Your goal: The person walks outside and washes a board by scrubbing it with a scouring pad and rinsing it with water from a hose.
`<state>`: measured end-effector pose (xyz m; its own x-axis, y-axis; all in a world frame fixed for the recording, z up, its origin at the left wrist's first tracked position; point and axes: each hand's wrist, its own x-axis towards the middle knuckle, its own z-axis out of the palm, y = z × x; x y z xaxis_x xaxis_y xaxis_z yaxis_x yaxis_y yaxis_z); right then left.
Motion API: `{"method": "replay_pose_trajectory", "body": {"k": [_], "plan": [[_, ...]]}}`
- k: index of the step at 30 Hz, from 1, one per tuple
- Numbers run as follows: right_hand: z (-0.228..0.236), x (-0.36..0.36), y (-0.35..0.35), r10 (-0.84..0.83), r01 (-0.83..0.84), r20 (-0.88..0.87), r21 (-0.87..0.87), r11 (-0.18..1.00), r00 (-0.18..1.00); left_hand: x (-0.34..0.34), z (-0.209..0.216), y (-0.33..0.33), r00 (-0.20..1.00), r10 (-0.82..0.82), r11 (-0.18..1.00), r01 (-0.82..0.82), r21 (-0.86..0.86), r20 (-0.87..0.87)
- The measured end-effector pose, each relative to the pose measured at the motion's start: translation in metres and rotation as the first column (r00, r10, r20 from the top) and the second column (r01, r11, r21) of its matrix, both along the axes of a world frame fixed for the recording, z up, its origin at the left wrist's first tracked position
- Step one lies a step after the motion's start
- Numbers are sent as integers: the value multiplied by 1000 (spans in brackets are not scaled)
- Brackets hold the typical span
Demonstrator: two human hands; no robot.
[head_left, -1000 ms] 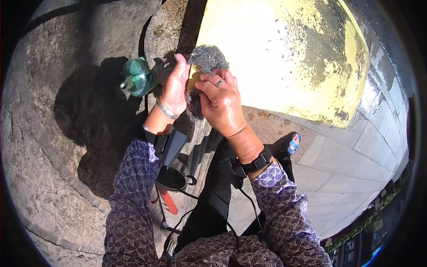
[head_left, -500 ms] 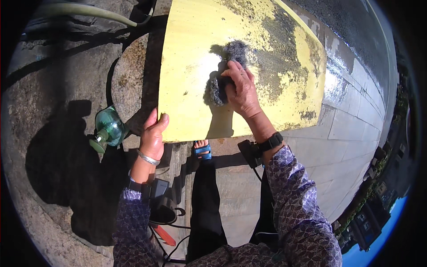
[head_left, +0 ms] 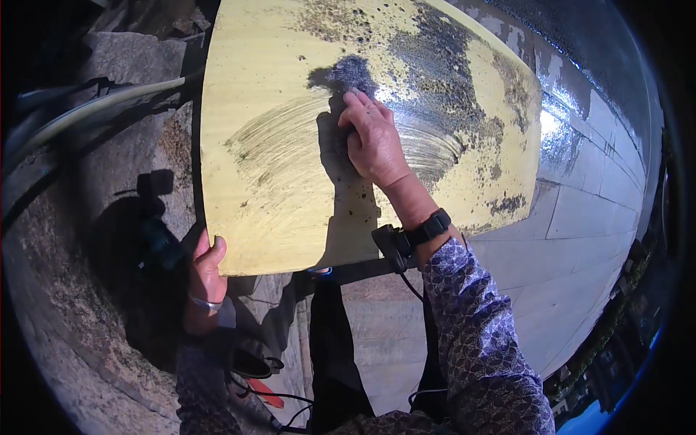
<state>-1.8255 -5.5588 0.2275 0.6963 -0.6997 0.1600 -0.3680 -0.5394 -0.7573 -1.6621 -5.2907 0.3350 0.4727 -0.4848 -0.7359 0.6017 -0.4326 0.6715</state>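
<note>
A large yellow board (head_left: 239,94), blotched with black grime, lies tilted in front of me. My right hand (head_left: 373,141) is closed on a dark steel wool scrubber (head_left: 351,76), pressed to the board's upper middle. Grey curved smears spread across the surface on both sides of that hand. At the near left corner, my left hand (head_left: 208,272) grips the board's edge, thumb on top and fingers mostly hidden underneath. Part of the scrubber is hidden by my right fingers and their shadow.
A pale hose (head_left: 109,101) runs up to the board's left edge. In shadow on the stone ground stands a green bottle (head_left: 163,243). Wet paving slabs (head_left: 587,196) stretch along the right. Dark cables and a red object (head_left: 265,393) lie near my left forearm.
The scrubber has swept over the board, leaving dark arc-shaped smears. In view, the board's near left corner and my left hand sit lower and farther left.
</note>
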Motion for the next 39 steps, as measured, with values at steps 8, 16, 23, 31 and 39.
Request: {"method": "replay_pose_trajectory", "body": {"k": [8,16,23,31,39], "plan": [[-17,-25,-15,-56,56,-5,166,985,998,-32,-29,-3,999,-34,999,33,-26,-32],[10,57,-56,3,-4,66,12,1000,998,-28,47,35,999,10,984,-18,175,50],[53,93,26,339,-368,199,128,921,919,-5,26,61,955,-272,937,235,258,117],[44,97,-4,267,-262,128,-53,963,955,-21,14,12,978,72,986,-100,132,197],[43,110,0,-246,232,59,180,956,968,-48,-6,7,973,39,971,-90,223,226]]}}
